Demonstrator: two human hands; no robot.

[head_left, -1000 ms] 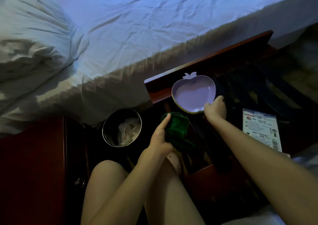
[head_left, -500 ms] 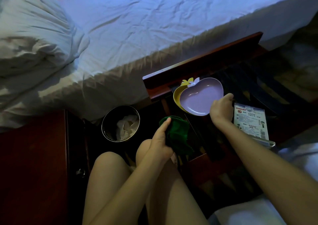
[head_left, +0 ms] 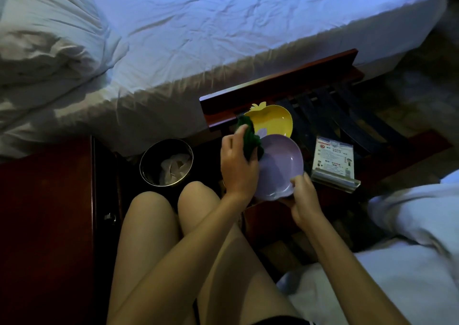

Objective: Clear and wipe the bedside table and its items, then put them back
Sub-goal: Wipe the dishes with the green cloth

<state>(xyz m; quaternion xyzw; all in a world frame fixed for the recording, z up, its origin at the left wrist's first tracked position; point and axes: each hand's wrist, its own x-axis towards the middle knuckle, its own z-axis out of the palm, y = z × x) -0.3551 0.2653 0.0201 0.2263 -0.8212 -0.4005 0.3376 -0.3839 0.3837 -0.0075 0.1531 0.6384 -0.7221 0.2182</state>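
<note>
Purple dish (head_left: 285,165) is up in my right hand (head_left: 305,200); my fingers pinch its near rim. My left hand (head_left: 237,168) grips a green cloth (head_left: 250,140) tight and presses it on the dish's far edge. A yellow dish (head_left: 273,122) lies just behind.

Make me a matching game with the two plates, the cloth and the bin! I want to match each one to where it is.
Things:
1. purple plate
2. yellow plate
3. green cloth
4. bin

Places:
A. gripped in the left hand
B. on the floor beside the bed
C. held at its edge by the right hand
D. lying on the wooden rack, with no hand holding it

Pairs: 1-C, 2-D, 3-A, 4-B
</note>
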